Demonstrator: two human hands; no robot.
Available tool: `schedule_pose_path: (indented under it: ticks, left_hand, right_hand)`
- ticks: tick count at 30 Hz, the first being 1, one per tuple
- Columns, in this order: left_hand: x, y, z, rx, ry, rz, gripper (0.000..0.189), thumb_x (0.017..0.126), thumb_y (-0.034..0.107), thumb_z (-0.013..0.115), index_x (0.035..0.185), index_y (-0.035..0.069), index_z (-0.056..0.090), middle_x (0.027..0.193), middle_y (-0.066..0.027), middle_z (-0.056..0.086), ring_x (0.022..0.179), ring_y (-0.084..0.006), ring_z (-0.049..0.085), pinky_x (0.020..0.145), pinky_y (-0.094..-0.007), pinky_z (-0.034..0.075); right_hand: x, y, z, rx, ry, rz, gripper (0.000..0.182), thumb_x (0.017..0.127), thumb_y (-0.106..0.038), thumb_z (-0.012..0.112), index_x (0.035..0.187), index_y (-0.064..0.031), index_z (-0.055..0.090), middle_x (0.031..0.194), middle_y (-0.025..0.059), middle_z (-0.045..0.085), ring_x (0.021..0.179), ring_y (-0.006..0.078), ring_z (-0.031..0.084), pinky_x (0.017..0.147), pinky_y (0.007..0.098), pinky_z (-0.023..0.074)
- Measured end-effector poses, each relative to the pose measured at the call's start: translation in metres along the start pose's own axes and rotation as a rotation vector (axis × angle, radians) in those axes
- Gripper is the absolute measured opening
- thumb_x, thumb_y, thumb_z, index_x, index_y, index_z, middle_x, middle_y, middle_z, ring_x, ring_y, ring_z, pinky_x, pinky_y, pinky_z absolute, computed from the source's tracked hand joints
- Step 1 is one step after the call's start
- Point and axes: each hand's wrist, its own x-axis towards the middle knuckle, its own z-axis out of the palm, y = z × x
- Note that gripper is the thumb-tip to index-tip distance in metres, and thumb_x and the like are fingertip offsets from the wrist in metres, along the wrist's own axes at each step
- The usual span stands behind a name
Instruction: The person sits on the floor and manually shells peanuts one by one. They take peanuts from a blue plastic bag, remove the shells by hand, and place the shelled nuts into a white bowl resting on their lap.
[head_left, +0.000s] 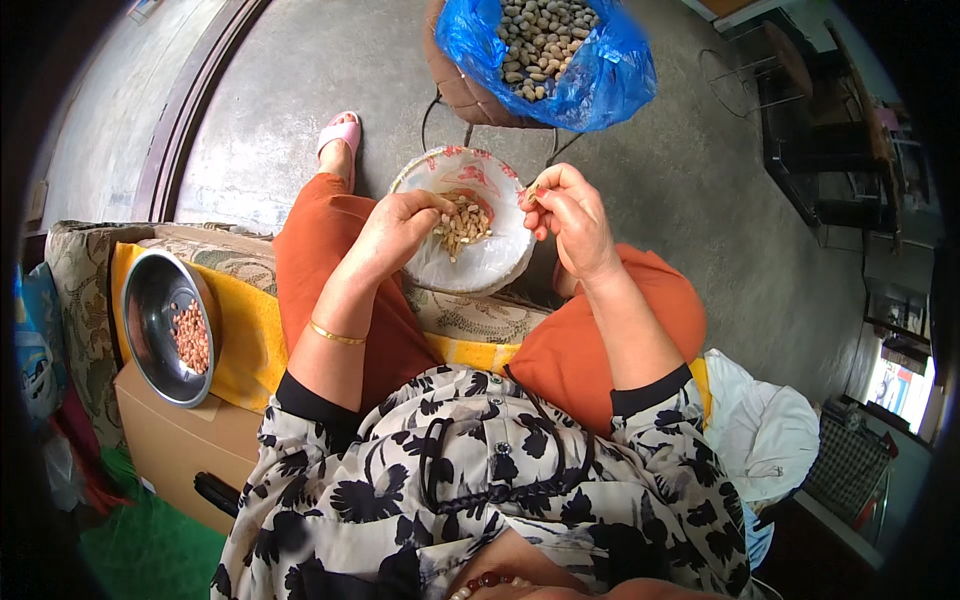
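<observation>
My right hand (574, 217) pinches a small peanut shell (533, 193) between thumb and fingers, just off the right rim of a round bin. My left hand (401, 229) hangs over the bin's left side, thumb and fingertips pressed together; whether something small is between them is hidden. The bin (442, 274) stands between my knees and has a pale plastic liner with red print. Broken peanut shells (465, 229) lie in it. To my left, a steel bowl (150, 322) holds reddish shelled peanuts (191, 337).
A blue plastic bag (619, 86) of unshelled peanuts (544, 45) sits on a brown padded stool (472, 101) ahead. The bowl rests partly on a yellow towel (244, 311) and a cardboard box (180, 442). White cloth (757, 420) lies at my right.
</observation>
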Motion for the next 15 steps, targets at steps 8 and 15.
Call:
schedule_pose_path:
  ticks: [8, 15]
  left_hand:
    - [0.001, 0.016, 0.000, -0.130, 0.021, -0.185, 0.024, 0.086, 0.009, 0.047, 0.096, -0.001, 0.066, 0.067, 0.0042, 0.052, 0.057, -0.0036, 0.044, 0.053, -0.0178, 0.036]
    - [0.004, 0.014, -0.009, -0.609, 0.097, -0.311, 0.023, 0.087, 0.011, 0.046, 0.096, -0.001, 0.064, 0.061, 0.0085, 0.038, 0.052, -0.0012, 0.033, 0.045, -0.0159, 0.025]
  right_hand:
    - [-0.001, -0.001, -0.009, -0.117, 0.012, -0.040, 0.008, 0.088, -0.009, 0.047, 0.087, -0.0021, 0.051, 0.076, 0.0053, 0.057, 0.063, 0.0073, 0.054, 0.053, 0.0202, 0.0421]
    - [-0.006, -0.006, -0.016, -0.180, 0.036, -0.002, 0.008, 0.088, -0.008, 0.046, 0.087, -0.0028, 0.051, 0.077, 0.0057, 0.057, 0.065, 0.0075, 0.053, 0.055, 0.0195, 0.0415]
